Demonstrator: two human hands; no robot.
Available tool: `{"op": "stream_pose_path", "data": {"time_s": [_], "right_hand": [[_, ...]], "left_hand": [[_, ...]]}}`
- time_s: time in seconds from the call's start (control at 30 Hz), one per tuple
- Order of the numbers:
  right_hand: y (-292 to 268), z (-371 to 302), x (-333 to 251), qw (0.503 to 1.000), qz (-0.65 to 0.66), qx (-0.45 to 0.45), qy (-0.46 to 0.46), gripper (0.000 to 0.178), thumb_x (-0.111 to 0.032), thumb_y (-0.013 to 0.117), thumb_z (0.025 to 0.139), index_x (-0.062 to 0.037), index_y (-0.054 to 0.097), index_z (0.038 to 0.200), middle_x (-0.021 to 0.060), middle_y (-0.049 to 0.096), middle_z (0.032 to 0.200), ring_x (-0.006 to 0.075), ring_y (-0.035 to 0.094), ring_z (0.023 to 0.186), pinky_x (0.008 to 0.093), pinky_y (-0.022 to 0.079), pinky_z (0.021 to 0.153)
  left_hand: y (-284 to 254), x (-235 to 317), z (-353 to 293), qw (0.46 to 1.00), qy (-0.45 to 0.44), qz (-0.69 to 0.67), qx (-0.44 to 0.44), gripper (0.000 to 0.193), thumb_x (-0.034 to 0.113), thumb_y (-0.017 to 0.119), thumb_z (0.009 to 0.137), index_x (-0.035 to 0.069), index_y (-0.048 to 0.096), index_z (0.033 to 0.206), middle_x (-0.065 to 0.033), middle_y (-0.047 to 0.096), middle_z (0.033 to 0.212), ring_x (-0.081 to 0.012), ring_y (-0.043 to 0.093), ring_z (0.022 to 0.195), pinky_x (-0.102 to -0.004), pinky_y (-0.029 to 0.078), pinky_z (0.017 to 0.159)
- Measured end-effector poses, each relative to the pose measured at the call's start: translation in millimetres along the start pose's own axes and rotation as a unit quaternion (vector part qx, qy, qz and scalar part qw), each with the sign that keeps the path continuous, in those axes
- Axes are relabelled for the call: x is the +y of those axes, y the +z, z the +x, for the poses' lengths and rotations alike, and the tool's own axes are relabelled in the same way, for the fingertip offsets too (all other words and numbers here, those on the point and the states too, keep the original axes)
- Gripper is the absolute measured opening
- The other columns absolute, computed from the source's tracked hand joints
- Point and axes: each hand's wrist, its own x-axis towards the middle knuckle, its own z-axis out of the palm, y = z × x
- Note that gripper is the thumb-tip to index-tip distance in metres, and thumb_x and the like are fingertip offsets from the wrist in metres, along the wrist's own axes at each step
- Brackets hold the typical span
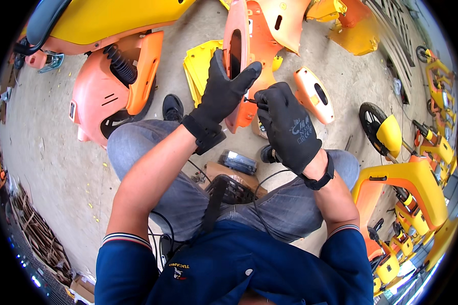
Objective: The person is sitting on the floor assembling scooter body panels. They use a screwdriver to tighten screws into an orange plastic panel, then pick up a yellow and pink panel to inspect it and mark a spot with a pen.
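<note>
My left hand (226, 86), in a black glove, grips the edge of a long orange plastic body panel (262, 38) held up in front of me. Its thumb lies across the panel's face, close to a long oval opening. From the right, my gloved right hand (290, 124) is closed around a thin dark rod-like tool (254, 102), perhaps a screwdriver. The tool's tip points left at the panel's lower part, close to the left wrist. My right palm hides the tool's handle, and contact at the tip is too small to make out.
A yellow plastic piece (197, 63) lies behind my left hand. An orange oval-slotted panel (314, 95) rests right of the work. A scooter with an orange front fender (99, 96) stands left. Between my feet are a clear-lidded box (239, 161) and cardboard. Yellow vehicle frames (427, 193) line the right.
</note>
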Motion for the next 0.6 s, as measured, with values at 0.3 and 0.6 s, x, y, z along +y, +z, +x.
{"op": "stream_pose_path", "data": {"time_s": [0.3, 0.6], "right_hand": [[-2, 0, -10, 0.991, 0.072, -0.008, 0.111, 0.025, -0.004, 0.067, 0.086, -0.0027, 0.055, 0.108, 0.017, 0.057, 0.101, 0.0369, 0.064, 0.084, 0.0422, 0.052, 0.067], [-1, -1, -3, 0.999, 0.006, -0.012, 0.051, 0.023, -0.003, 0.065, 0.087, -0.0025, 0.057, 0.108, 0.0153, 0.057, 0.098, 0.0375, 0.064, 0.086, 0.043, 0.052, 0.069]], "left_hand": [[1, 4, -2, 1.0, -0.001, -0.012, -0.014, 0.07, 0.032, 0.075, 0.087, 0.0, 0.038, 0.137, -0.0102, 0.057, 0.117, -0.013, 0.057, 0.101, -0.0281, 0.049, 0.087], [1, 4, 0, 1.0, -0.001, -0.015, -0.007, 0.068, 0.034, 0.075, 0.087, 0.001, 0.041, 0.135, -0.0096, 0.057, 0.116, -0.0127, 0.057, 0.1, -0.0281, 0.049, 0.087]]}}
